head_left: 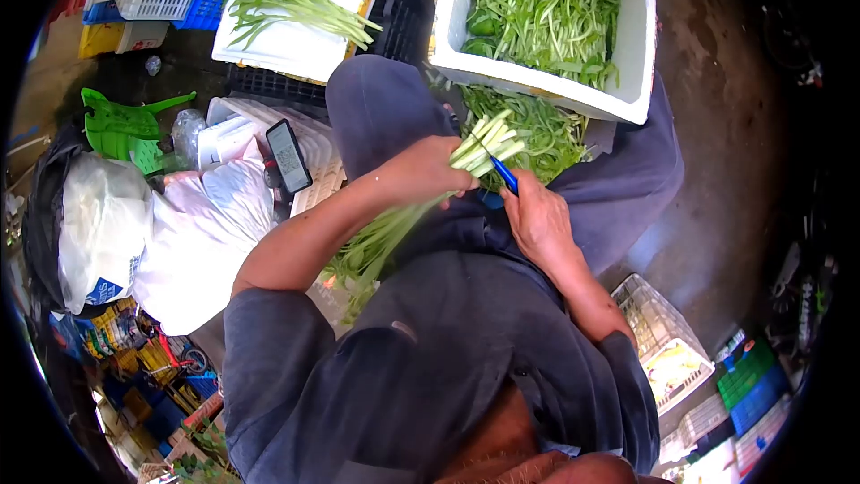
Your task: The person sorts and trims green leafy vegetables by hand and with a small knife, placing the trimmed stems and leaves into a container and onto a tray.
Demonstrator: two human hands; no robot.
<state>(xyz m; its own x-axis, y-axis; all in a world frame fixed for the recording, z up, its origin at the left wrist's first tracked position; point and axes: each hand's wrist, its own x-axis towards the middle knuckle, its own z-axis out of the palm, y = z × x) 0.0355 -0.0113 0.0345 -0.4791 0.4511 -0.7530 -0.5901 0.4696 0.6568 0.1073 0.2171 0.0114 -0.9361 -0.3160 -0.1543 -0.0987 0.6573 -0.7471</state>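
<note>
My left hand (434,170) is wrapped round a bunch of green stems (488,145), whose pale cut ends point up and to the right. The leafy part (376,246) hangs down to the left over my lap. My right hand (537,215) grips a knife with a blue handle (504,174), and its thin dark blade lies across the stems near their ends. Below the white foam box, loose greens (546,139) lie between my legs. The foam box (537,81) holds many cut leafy stems.
Another bunch of greens (300,0) rests on a white foam lid (242,45) at the upper left. A phone (288,157), white bags (206,242) and a green plastic piece (125,130) are at the left. A white basket (658,332) stands at the lower right.
</note>
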